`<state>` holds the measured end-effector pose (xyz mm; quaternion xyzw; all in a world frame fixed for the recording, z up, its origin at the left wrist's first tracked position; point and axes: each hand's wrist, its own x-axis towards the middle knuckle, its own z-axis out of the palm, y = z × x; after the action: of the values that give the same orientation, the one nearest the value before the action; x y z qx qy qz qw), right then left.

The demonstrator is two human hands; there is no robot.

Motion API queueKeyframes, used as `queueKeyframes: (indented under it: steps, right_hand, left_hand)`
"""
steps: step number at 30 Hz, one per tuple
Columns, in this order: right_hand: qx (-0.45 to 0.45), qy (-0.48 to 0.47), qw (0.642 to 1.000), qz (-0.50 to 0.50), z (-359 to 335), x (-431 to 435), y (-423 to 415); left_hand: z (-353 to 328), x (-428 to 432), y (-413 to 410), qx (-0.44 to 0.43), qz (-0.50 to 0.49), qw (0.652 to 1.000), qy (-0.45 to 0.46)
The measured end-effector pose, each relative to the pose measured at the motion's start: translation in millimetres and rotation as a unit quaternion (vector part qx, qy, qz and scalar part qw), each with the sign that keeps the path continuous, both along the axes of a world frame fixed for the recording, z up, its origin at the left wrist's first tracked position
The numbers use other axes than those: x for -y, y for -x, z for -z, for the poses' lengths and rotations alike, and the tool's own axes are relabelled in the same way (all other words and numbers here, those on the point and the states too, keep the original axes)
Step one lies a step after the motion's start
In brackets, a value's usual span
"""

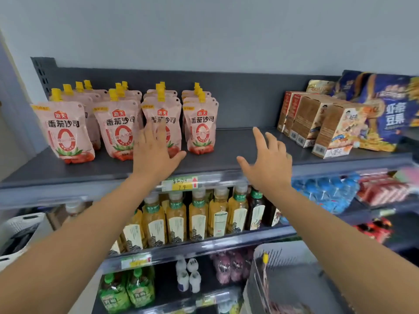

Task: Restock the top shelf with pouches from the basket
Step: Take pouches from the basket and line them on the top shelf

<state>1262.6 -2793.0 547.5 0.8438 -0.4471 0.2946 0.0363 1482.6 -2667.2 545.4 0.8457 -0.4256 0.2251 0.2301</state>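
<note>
Pink tomato-sauce pouches (64, 132) with yellow caps stand in several rows on the left half of the dark grey top shelf (238, 141). My left hand (154, 150) is spread open in front of the third row's front pouch (162, 114), fingertips on or just before it. My right hand (269, 162) hovers open over the bare stretch of shelf to the right of the pouches, holding nothing. The grey basket (283, 268) sits at lower right, with a yellow cap (264, 257) and a pouch showing inside.
Brown snack boxes (317, 123) and blue snack bags (385, 109) fill the shelf's right end. Below are tea bottles (199, 216), blue-capped water bottles (326, 191) and green pouches (127, 291). A yellow price tag (181, 183) hangs on the shelf edge.
</note>
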Motion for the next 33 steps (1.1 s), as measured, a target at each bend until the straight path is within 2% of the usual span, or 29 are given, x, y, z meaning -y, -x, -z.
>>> queueKeyframes:
  steps: [2,5,8,12,18,21,24,26,28,29,33]
  right_hand:
    - [-0.007,-0.001,1.000,0.012,11.7,-13.1,29.8]
    - [-0.019,-0.026,0.999,0.015,38.0,-27.7,74.7]
    - [-0.042,-0.069,0.996,0.023,69.4,-33.0,116.1]
    - [-0.088,-0.148,0.984,0.052,111.1,-28.1,162.7]
    - [-0.142,-0.283,0.945,0.077,181.7,5.2,213.7]
    - [-0.156,-0.384,0.909,0.038,222.5,32.3,230.9]
    - [-0.245,-0.514,0.819,-0.065,256.6,56.0,241.6]
    - [-0.339,-0.544,0.758,-0.116,278.7,68.7,244.9]
    - [-0.395,-0.555,0.718,-0.145,302.1,78.7,245.5]
    - [-0.402,-0.556,0.710,-0.158,313.4,82.4,244.7]
    - [-0.350,-0.557,0.730,-0.186,342.3,90.8,247.1]
  left_hand:
    - [10.0,-5.3,31.3,0.044,0.058,0.997,0.013]
    - [35.8,-10.9,83.6,0.054,0.165,0.985,0.018]
    - [66.2,-10.0,129.3,0.062,0.239,0.969,-0.028]
    - [113.3,-0.2,176.1,0.045,0.299,0.948,-0.103]
    - [186.1,36.5,236.8,-0.003,0.345,0.919,-0.190]
    - [221.3,66.2,261.8,-0.050,0.346,0.903,-0.249]
    - [255.3,94.7,283.1,-0.066,0.325,0.889,-0.316]
    - [275.3,111.4,294.2,-0.091,0.307,0.881,-0.348]
    - [296.0,125.4,301.5,-0.118,0.285,0.872,-0.381]
    - [306.6,130.6,303.7,-0.125,0.274,0.865,-0.402]
    - [341.7,145.2,310.2,-0.130,0.270,0.816,-0.494]
